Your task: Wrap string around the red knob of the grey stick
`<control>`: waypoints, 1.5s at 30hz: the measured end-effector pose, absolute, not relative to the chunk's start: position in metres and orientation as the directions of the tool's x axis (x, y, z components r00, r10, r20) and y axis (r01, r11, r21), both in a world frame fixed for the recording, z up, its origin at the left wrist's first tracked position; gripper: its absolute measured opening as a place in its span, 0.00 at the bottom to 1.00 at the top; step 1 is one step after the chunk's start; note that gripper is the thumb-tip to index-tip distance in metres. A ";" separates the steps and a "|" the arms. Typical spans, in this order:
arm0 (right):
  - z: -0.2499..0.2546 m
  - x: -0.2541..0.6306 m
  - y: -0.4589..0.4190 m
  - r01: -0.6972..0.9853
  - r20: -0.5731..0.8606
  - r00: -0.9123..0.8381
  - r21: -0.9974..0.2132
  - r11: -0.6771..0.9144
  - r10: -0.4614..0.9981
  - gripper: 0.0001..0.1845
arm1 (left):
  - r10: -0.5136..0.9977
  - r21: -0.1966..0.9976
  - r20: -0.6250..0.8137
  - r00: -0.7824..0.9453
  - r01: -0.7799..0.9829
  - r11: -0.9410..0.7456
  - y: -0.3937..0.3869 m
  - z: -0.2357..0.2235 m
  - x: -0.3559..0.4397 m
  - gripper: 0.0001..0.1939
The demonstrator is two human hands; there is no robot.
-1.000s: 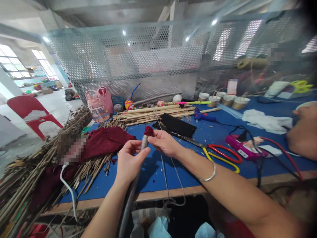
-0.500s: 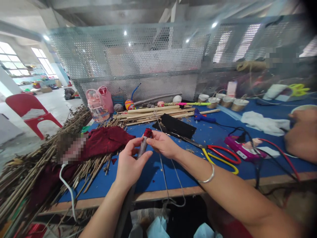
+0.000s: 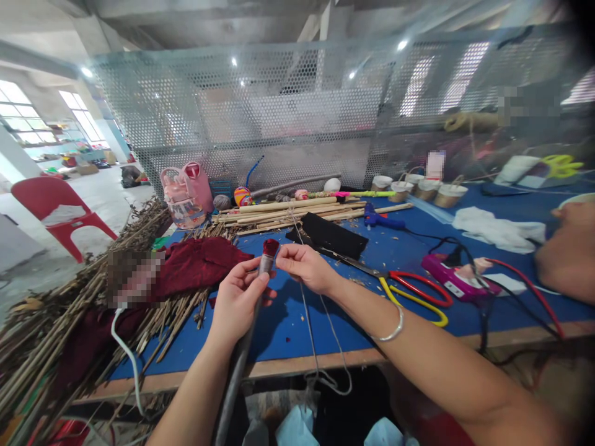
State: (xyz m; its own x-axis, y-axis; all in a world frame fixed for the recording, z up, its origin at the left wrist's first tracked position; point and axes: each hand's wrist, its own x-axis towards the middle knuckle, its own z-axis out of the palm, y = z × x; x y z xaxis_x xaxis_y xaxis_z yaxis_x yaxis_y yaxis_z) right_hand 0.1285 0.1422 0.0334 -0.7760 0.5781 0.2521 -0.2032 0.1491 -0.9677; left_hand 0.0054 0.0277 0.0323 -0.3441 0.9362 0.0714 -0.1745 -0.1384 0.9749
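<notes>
My left hand [image 3: 242, 294] is closed round a long grey stick [image 3: 237, 371], which slants up from below the table edge. A small piece of dark red cloth [image 3: 270, 247] caps the stick's top end, with a lighter grey band just under it. Close to the right of that end, my right hand [image 3: 304, 266] is pinched; whatever is between its fingertips is too small to make out. Thin grey yarn [image 3: 309, 328] runs from the back of the table, past my right hand, and loops over the front edge.
Dark red fabric [image 3: 199, 263] and bundled dry stalks [image 3: 88, 291] lie left. Scissors [image 3: 413, 288], black cloth [image 3: 334, 235], a blue glue gun [image 3: 385, 218] and a purple power strip [image 3: 450, 275] lie right. Another person's hand [image 3: 569, 248] is at the far right.
My right hand has drawn slightly away from the cloth-capped end. The stick has shifted a little left, and my left-hand fingers have closed further round it.
</notes>
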 end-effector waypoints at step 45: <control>0.034 0.127 0.137 -0.353 0.285 -0.860 -0.931 -0.091 0.424 0.18 | 0.975 0.964 0.002 -0.222 -0.259 -0.061 0.028 0.040 0.006 0.26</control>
State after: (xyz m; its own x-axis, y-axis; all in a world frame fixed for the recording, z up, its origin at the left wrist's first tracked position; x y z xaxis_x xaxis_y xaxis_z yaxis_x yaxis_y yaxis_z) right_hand 0.1268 0.1369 0.0338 -0.8598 0.4236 0.2850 -0.3534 -0.0908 -0.9311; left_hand 0.0059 0.0277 0.0400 -0.2224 0.9749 0.0016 -0.2595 -0.0608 0.9638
